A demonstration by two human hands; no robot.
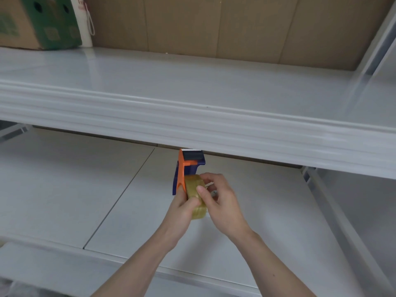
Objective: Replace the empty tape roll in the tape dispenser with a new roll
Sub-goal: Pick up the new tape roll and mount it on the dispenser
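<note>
White shelf — both hands seemingly gripping tape roll

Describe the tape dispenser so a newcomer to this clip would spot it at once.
Look under the front lip of the upper white shelf, above the lower shelf. Both hands, left and right, meet there around a yellowish tape roll. The tape dispenser is the only orange-and-dark-blue thing there.

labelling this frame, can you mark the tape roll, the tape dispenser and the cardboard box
tape roll (195, 190), head view, yellowish outer face.
tape dispenser (182, 168), head view, orange side plate.
cardboard box (15, 24), head view, brown front face.
</note>
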